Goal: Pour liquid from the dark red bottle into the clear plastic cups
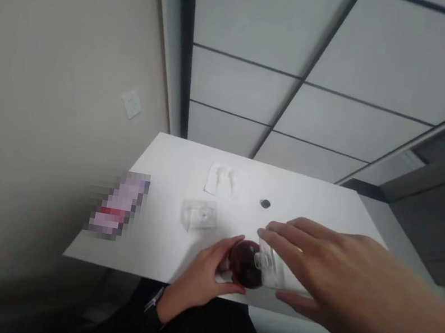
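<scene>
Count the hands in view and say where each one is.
2: the left hand is around a dark red, round vessel; the right hand, farther right, holds a clear container. No others show.

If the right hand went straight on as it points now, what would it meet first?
Probably the dark red round thing in the left hand; the clear container held by the right hand overlaps it in view. Depth is unclear, so touching is unsure.
</scene>
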